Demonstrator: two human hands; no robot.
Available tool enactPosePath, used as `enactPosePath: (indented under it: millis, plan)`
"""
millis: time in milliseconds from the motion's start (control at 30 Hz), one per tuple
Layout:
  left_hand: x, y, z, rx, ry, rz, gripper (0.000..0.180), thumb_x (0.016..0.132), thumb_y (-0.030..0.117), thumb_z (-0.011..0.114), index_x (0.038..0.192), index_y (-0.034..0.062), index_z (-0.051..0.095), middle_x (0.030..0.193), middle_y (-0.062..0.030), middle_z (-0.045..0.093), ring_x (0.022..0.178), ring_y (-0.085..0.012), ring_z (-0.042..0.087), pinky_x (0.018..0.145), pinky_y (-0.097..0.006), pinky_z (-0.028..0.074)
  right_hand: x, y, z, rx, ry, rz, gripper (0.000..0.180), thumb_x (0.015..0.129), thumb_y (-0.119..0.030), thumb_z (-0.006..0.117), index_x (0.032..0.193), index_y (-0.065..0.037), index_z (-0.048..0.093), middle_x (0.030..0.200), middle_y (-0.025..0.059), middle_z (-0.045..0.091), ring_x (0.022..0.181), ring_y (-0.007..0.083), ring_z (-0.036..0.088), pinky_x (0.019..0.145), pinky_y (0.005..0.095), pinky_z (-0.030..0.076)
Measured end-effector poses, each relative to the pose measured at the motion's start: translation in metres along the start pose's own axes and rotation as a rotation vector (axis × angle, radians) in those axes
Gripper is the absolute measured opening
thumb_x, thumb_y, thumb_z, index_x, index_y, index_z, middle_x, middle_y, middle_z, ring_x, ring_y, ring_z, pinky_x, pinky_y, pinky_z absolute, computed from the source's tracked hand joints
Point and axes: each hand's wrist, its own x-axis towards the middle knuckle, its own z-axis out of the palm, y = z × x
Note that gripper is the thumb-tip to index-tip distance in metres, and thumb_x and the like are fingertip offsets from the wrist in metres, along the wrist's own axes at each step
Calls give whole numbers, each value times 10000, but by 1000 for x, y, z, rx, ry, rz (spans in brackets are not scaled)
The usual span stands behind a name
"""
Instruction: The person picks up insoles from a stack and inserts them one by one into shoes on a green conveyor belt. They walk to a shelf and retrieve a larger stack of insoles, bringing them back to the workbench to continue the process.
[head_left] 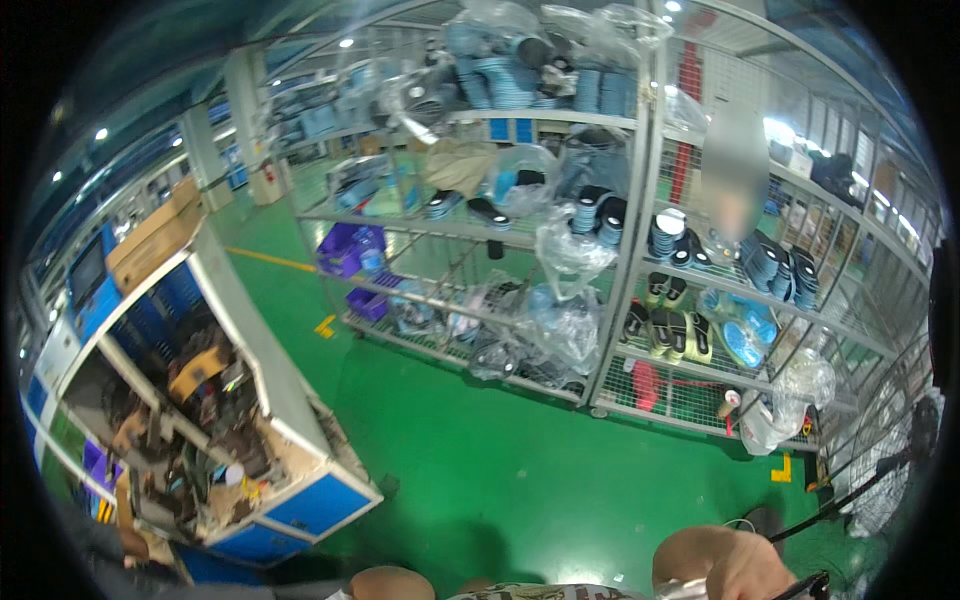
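My right hand (738, 568) is at the lower right edge, its fingers bent and mostly turned out of sight. A dark, thin-edged object (808, 586) lies against the fingers; its kind does not show. My left hand is out of the picture. A rounded patch of bare skin (392, 583) and patterned cloth (540, 593) show at the bottom edge. A metal rack (640, 250) ahead carries stacks of blue and black slipper soles (598, 215) and pairs of black and pale slippers (680, 332).
A blue and white machine cabinet (318, 505) with cluttered tools stands at left. Beside it is another person's hand (132, 545). Purple bins (350, 245) and plastic bags (565, 325) fill rack shelves. A person (735, 180) is behind the rack. Green floor (490, 470) lies between. A black cable (840, 505) crosses at right.
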Motion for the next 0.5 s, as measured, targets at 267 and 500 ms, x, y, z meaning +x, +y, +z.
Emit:
enactPosePath:
  millis: [267, 500]
  plan:
    - [171, -176, 4, 33, -433, 587, 251, 871, 234, 404, 773, 20, 490, 774, -85, 469, 669, -273, 464, 599, -347, 407, -10, 105, -171, -75, -125, 279, 291, 822, -274, 501, 1065, -127, 566, 970, 104, 571, 831, 233, 537, 694, 323, 420]
    - [359, -330, -39, 136, -495, 977, 366, 876, 213, 381, 624, 0, 540, 613, -80, 506, 506, -303, 500, 501, -336, 430, -18, 198, -413, -455, -242, 1010, 211, 862, -78, 465, 1045, -14, 548, 1007, 131, 582, 941, 244, 555, 816, 329, 436]
